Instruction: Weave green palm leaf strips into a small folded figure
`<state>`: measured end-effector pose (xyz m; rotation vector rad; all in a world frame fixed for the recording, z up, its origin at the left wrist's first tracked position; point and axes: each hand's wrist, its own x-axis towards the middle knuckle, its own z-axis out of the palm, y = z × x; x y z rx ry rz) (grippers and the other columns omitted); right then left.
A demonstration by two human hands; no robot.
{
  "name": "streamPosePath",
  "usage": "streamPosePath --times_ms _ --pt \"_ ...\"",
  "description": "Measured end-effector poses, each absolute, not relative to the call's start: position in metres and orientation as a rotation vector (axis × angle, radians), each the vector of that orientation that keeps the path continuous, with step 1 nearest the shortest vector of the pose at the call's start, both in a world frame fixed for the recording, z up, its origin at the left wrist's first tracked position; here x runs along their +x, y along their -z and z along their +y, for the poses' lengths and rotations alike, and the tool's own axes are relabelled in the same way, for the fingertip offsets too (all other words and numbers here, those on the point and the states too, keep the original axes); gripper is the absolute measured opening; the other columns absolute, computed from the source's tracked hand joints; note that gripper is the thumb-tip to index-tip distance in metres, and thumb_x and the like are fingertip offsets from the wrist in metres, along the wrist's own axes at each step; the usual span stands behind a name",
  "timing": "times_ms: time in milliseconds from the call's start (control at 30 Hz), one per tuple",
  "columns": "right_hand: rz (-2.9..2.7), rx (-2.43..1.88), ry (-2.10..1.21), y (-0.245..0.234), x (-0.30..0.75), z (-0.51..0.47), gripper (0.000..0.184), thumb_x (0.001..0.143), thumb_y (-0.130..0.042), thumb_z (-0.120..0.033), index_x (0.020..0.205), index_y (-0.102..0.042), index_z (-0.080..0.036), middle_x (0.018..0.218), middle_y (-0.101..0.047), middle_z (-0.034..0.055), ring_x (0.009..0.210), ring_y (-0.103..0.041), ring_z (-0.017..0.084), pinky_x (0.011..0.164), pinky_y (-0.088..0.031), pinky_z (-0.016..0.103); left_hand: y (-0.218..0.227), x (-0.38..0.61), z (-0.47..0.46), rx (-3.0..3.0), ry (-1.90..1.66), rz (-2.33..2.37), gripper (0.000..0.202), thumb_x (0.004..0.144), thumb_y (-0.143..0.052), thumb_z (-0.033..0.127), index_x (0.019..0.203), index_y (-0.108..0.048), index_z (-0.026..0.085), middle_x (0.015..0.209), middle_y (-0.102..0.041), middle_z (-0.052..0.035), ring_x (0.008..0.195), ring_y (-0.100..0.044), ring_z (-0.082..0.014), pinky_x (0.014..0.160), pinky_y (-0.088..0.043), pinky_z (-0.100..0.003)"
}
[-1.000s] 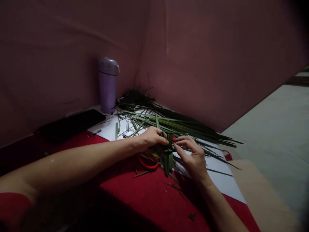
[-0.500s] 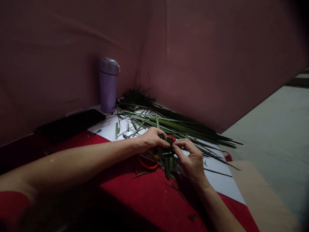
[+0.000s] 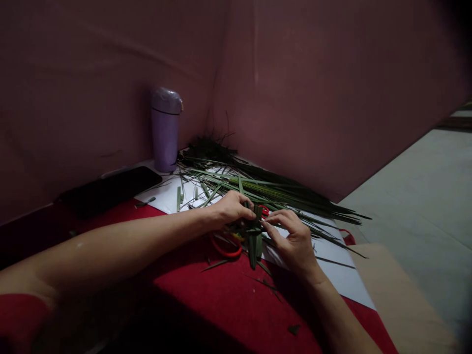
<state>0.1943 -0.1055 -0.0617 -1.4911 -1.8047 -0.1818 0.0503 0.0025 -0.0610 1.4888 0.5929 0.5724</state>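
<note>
Your left hand [image 3: 233, 210] grips a folded green leaf piece [image 3: 254, 248], thumb and fingers closed on its upper left side. Your right hand [image 3: 293, 241] is half curled, with thumb and fingertips at the piece's right edge; you cannot tell from this view whether they pinch it. The leaf piece sits between your two hands, its strips pointing down toward you over the near edge of a white sheet [image 3: 334, 280]. That sheet lies on the red-covered bench [image 3: 217, 300]. Just left of the strips is a red loop [image 3: 230, 255], and a small red ring [image 3: 264, 210] shows behind the piece. Beyond your hands, long green leaves [image 3: 280, 194] lie across the sheet, with short cut scraps [image 3: 178, 198] to their left. A lilac tumbler [image 3: 164, 137] stands upright at the back, near a flat black object [image 3: 118, 188], against the pink wall [image 3: 110, 98].
</note>
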Motion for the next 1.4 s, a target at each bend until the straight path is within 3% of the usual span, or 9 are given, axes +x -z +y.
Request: streamPosePath --times_ms 433,667,1000,1400 --pt "-1.953 -1.585 0.265 0.063 0.197 -0.105 0.005 0.08 -0.051 -0.021 0.079 -0.055 -0.019 0.078 -0.058 0.0042 0.076 -0.051 0.019 0.069 -0.039 0.033 0.059 0.048 0.004 1.511 -0.497 0.58 0.014 0.058 -0.064 0.021 0.066 -0.057 0.013 0.046 -0.05 0.0034 0.038 -0.044 -0.0068 0.038 -0.033 -0.018" --pt "-1.812 -1.631 0.1 0.066 0.192 -0.107 0.009 0.081 -0.05 -0.025 0.085 -0.056 -0.02 0.08 -0.059 0.004 0.074 -0.053 0.018 0.068 -0.04 0.031 0.062 0.048 0.005 1.542 -0.481 0.546 0.015 0.064 -0.059 0.026 0.069 -0.06 0.012 0.049 -0.053 0.0018 0.04 -0.044 -0.0053 0.038 -0.032 -0.016" --pt "-1.663 -1.654 -0.061 0.064 0.189 -0.107 0.013 0.082 -0.048 -0.029 0.08 -0.056 -0.019 0.077 -0.06 0.0032 0.07 -0.053 0.016 0.066 -0.04 0.028 0.062 0.049 0.005 1.501 -0.495 0.464 0.011 0.065 -0.056 0.021 0.07 -0.06 0.012 0.052 -0.055 0.0015 0.043 -0.049 -0.0071 0.042 -0.038 -0.018" --pt "-1.533 -1.54 -0.4 0.062 0.187 -0.105 0.017 0.077 -0.053 -0.03 0.069 -0.057 -0.016 0.064 -0.054 -0.0009 0.059 -0.045 0.012 0.055 -0.035 0.022 0.05 0.045 -0.005 1.555 -0.485 0.498 0.014 0.066 -0.056 0.024 0.071 -0.059 0.012 0.051 -0.053 0.0017 0.041 -0.046 -0.0067 0.039 -0.034 -0.017"
